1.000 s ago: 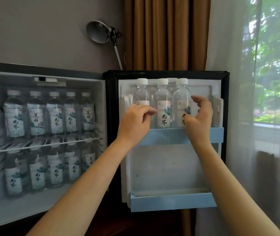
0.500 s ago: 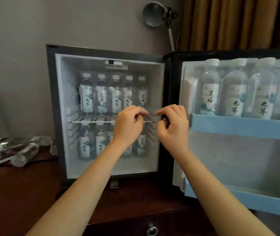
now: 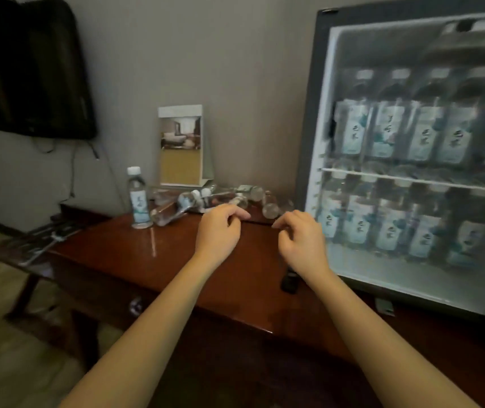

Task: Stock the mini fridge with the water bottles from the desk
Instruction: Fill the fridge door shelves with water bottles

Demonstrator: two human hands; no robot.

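One water bottle (image 3: 138, 198) with a white cap stands upright on the dark wooden desk (image 3: 176, 260). Behind it, several more bottles (image 3: 205, 201) lie on their sides against the wall. My left hand (image 3: 220, 231) hovers just in front of the lying bottles, fingers loosely curled, holding nothing. My right hand (image 3: 301, 240) hangs beside it, also loosely curled and empty. The mini fridge (image 3: 317, 142) stands open on the right, with rows of bottles (image 3: 397, 134) on both shelves.
A standing card (image 3: 180, 145) leans at the wall behind the bottles. A black television (image 3: 32, 69) hangs at the upper left. A small dark object (image 3: 289, 282) lies on the desk under my right wrist. A luggage rack (image 3: 38, 242) stands left of the desk.
The view has swung left from the fridge door to the desk. Both hands have left the door shelf and now hover empty near the lying bottles.
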